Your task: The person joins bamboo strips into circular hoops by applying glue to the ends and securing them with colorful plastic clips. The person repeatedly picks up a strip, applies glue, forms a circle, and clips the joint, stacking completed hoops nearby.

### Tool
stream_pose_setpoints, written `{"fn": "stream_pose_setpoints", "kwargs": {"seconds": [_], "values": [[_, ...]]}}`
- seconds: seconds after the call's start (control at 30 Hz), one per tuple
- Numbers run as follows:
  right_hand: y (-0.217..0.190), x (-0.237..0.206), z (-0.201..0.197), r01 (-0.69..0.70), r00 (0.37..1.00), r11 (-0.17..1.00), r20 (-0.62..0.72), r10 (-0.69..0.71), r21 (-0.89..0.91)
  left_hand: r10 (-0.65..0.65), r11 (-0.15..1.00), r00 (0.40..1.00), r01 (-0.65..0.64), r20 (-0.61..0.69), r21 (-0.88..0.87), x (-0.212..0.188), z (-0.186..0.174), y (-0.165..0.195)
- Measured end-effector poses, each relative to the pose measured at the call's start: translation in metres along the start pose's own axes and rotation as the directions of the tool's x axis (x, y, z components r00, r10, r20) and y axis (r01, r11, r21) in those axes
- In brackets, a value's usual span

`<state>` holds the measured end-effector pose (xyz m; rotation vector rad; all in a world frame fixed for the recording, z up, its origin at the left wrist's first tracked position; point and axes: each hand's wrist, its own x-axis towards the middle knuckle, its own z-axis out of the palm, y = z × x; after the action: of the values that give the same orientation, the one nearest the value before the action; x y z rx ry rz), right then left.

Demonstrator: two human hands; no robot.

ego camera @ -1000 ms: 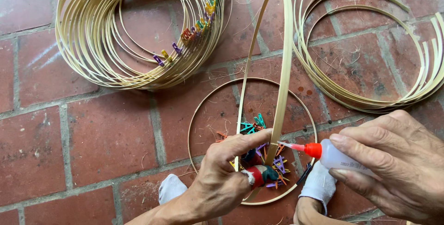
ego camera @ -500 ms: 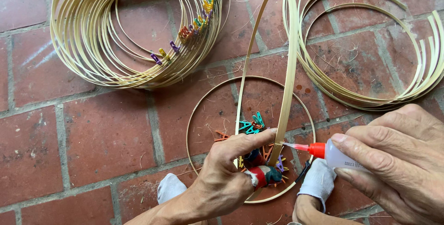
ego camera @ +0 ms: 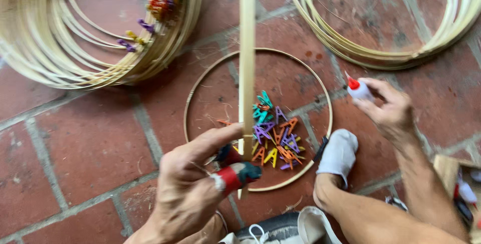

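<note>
so the right hand (ego camera: 388,108) has pulled its little red-tipped glue bottle (ego camera: 358,89) away from the joint, while the left hand (ego camera: 193,184) keeps pinching the upright bamboo hoop (ego camera: 246,63), just above the colourful mini clothespins (ego camera: 273,136) — gluing looks done here.

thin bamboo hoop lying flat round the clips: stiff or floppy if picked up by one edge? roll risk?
The hoop is a thin strip, so probably light and springy, sagging a little from one edge. Lying flat on the brick floor, it should slide, not roll. Pushed, it would likely drag the clips inside it.
</note>
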<state>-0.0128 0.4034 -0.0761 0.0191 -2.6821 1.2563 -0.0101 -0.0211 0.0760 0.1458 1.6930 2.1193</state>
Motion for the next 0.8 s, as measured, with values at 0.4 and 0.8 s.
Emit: {"fn": "stream_pose_setpoints", "kwargs": {"seconds": [0.4,0.8], "values": [[0.161,-0.086,0.069,-0.245,0.852,0.969,-0.478,0.214,-0.002,-0.156,0.983,0.972,0.17,-0.173,0.067,0.001,0.013,-0.008],[0.041,-0.05,0.145,0.021,0.858,0.942,0.489,0.156,-0.336,-0.041,0.999,0.997,0.04,-0.063,-0.016,0.009,0.022,-0.022]]}}
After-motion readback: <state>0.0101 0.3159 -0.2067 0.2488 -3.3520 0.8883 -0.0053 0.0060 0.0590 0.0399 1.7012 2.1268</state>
